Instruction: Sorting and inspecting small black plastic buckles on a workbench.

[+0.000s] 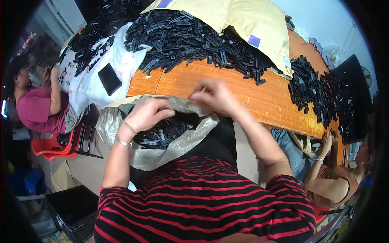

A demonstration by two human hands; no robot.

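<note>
A pale woven sack [156, 160] stands open against my lap at the table's front edge, its rim folded outward. Inside it lie many slim black plastic parts [162, 135]. My left hand [148, 114] hovers over the sack's left side, thumb apart from the fingers, with nothing visible between them. Just above the far right part of the rim is my right hand [212, 95], its fingers bent and smeared by motion; whether they hold anything does not show. Beyond the sack, a big heap of similar black plastic parts [182, 40] covers the wooden table [194, 79].
Yellowish paper sacks [255, 24] lie over the heap. A black phone [110, 79] rests on white plastic sheeting [91, 89]. More black parts [308, 85] spread to the right. One person [40, 101] sits at left, another [334, 182] at right. A black crate [75, 210] stands lower left.
</note>
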